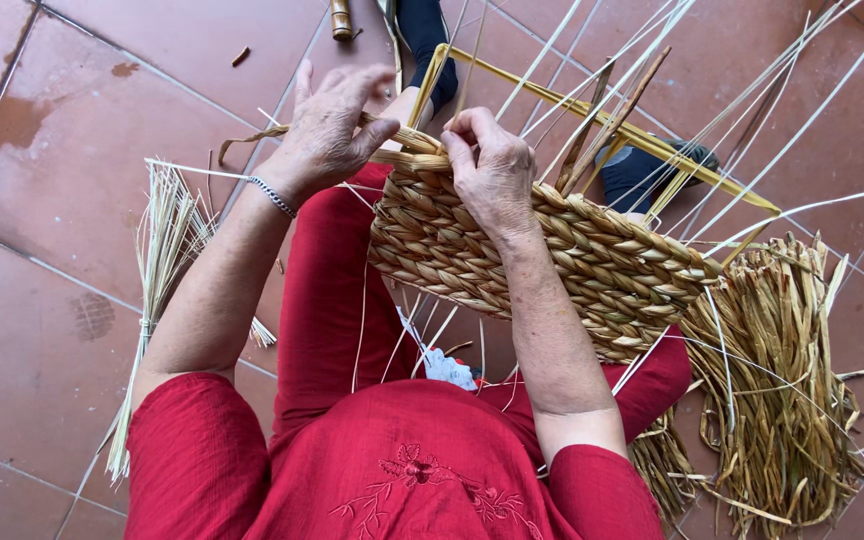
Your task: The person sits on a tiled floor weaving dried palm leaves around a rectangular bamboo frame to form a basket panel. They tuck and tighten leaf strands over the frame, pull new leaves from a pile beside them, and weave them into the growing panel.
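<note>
Red cloth (402, 470) of the person's top, with a stitched flower, fills the bottom edge closest to the lens, and red trousers run up beneath the work. Far left on the tiled floor (52, 200) lies a tied bundle of pale straw (157, 270), its cut ends fanned out beside the left forearm. Next comes the left hand (327, 130), a thin bracelet (272, 195) at its wrist; its fingers (352, 85) are half curled, the thumb pressed toward them, pinching a flat strand at the rim of the woven basket (522, 250). That basket, plaited from thick twisted fibre, rests tilted across the lap, its rim pointing away toward the feet. Just right of the left hand, the right hand (492, 170) sits on the same rim, fingers bent tight and closed over the top row of weave. Loose upright strands (612, 90) rise from the basket's far edge past dark socks (642, 170). Farthest right, a heap of dried rush (782, 400) lies on the floor, touching the basket's lower side.
</note>
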